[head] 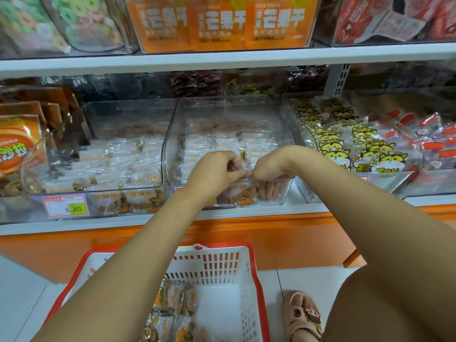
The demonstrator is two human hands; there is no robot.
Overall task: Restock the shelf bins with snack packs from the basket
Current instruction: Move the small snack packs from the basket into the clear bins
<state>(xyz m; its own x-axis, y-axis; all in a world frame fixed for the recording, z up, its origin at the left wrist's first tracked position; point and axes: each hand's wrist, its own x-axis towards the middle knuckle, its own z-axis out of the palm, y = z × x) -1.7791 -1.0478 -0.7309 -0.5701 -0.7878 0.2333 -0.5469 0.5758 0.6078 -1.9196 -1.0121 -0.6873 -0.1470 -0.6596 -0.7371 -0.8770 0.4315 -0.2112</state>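
Both hands meet at the front rim of the middle clear bin [172, 134], which is partly filled with small clear snack packs [202, 144]. My left hand [217, 171] hovers at the rim with fingers curled; whether it pinches a pack is hidden. My right hand [269, 172] bends over the rim, and its fingers reach down inside, showing through the front wall beside brown snack packs [243, 193] at the bin's front. The red and white basket [256, 280] stands on the floor below, with several of the same packs [172, 304] at its left side.
A similar clear bin [118, 166] with a price tag [65, 206] sits on the left, and a bin of yellow cat-print packs [345, 146] on the right. Orange bags [217, 23] fill the shelf above. My foot in a pink sandal [302, 314] is beside the basket.
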